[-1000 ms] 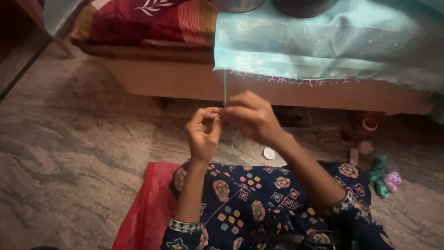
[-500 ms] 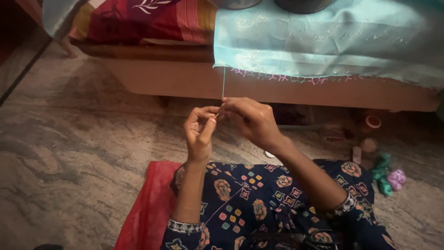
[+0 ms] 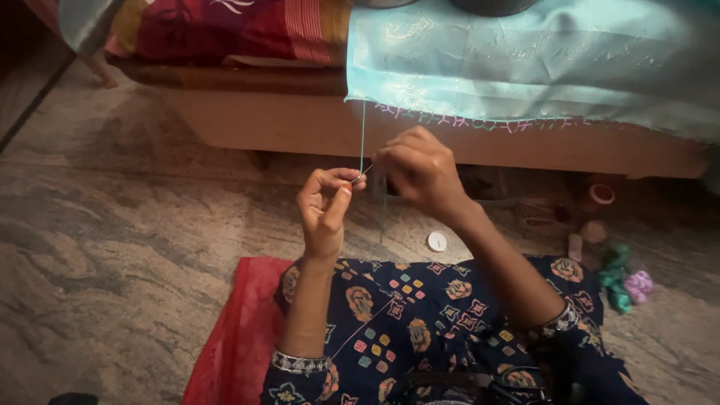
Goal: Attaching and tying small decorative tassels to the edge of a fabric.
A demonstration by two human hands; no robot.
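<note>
While the left hand (image 3: 324,210) pinches a thin needle (image 3: 360,177), the right hand (image 3: 421,171) grips the pale thread (image 3: 362,135) hanging taut from the turquoise cloth's (image 3: 525,67) lower edge. Thread looks light, limp and easily snapped; best pinched close beside the needle.

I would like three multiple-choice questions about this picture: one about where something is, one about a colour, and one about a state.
1. Where does the white disc lie?
A. on the floor, beyond the knees
B. on the bed
C. in the left hand

2. What colour is the cloth hanging over the edge?
A. yellow
B. light turquoise
C. black

3. How is the thread between the cloth and the hands?
A. lying slack on the floor
B. wound on a spool
C. pulled straight and upright

Answers: 1 A, it rests on the stone floor below the right hand. 2 B, the fabric is pale blue-green. 3 C, it runs as a straight line down to the left hand.
</note>
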